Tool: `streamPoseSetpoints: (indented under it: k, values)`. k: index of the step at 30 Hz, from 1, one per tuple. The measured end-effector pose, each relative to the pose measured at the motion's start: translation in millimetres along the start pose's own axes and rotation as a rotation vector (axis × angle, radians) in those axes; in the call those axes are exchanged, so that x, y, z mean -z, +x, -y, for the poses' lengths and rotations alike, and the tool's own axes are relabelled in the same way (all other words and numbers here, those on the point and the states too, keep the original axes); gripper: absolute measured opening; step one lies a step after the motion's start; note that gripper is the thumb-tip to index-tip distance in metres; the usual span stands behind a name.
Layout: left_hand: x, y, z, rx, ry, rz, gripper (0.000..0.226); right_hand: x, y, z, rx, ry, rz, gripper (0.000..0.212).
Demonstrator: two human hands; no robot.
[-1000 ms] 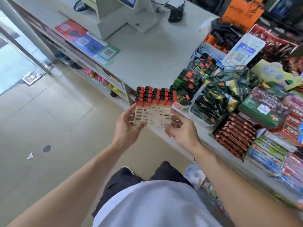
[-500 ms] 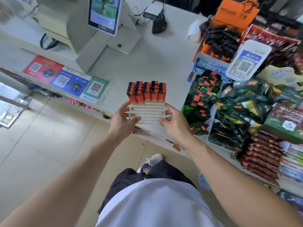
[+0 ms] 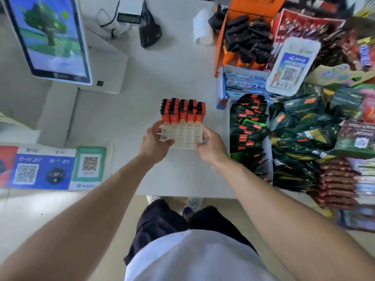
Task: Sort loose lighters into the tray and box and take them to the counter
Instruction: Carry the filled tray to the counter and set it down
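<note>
I hold a white plastic grid tray (image 3: 185, 135) over the white counter (image 3: 162, 78). Its far rows carry several red lighters (image 3: 182, 112) with black tops, standing upright; the near rows of cells are bare. My left hand (image 3: 155, 141) grips the tray's left edge and my right hand (image 3: 211, 146) grips its right edge. Whether the tray touches the counter I cannot tell. No box of lighters is visible in my hands.
A checkout screen (image 3: 48, 37) on a white stand is at the back left, a black scanner (image 3: 149, 30) behind. QR payment signs (image 3: 56, 168) lie at the near left edge. Packed snack and goods displays (image 3: 294, 128) crowd the counter's right side.
I have walked up to the counter and the tray has moved from beyond its edge to above its surface. Both hands keep the same grip.
</note>
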State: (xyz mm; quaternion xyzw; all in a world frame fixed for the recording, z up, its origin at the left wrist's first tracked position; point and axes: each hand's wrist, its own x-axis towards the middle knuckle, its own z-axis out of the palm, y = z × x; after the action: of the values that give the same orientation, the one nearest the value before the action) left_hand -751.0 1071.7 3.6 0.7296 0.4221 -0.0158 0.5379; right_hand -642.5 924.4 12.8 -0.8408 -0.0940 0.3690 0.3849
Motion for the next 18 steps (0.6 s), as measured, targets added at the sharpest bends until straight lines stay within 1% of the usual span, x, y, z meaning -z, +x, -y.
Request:
streamPoseSetpoints:
  k: [3, 8, 12, 15, 18]
  values:
    - [3.2, 29.8, 2.0, 0.01, 0.03, 0.058, 0.066, -8.0, 17.8, 4.7, -0.044, 0.033, -0.069, 0.053]
    - [8.2, 68.9, -6.5, -0.069, 0.111, 0.087, 0.063, -14.9, 45.0, 16.1, -0.054, 0.085, -0.153, 0.055]
    - [7.8, 89.2, -15.7, -0.127, 0.165, 0.109, 0.082, -14.2, 64.0, 23.8, -0.047, 0.161, -0.223, 0.058]
    - [7.1, 100.8, -21.1, -0.152, 0.249, 0.104, 0.082, -14.4, 77.2, 27.4, -0.035, 0.176, -0.29, 0.048]
    - [6.0, 114.9, -26.2, -0.156, 0.287, 0.056, 0.075, -12.5, 88.4, 35.8, 0.005, 0.19, -0.381, 0.037]
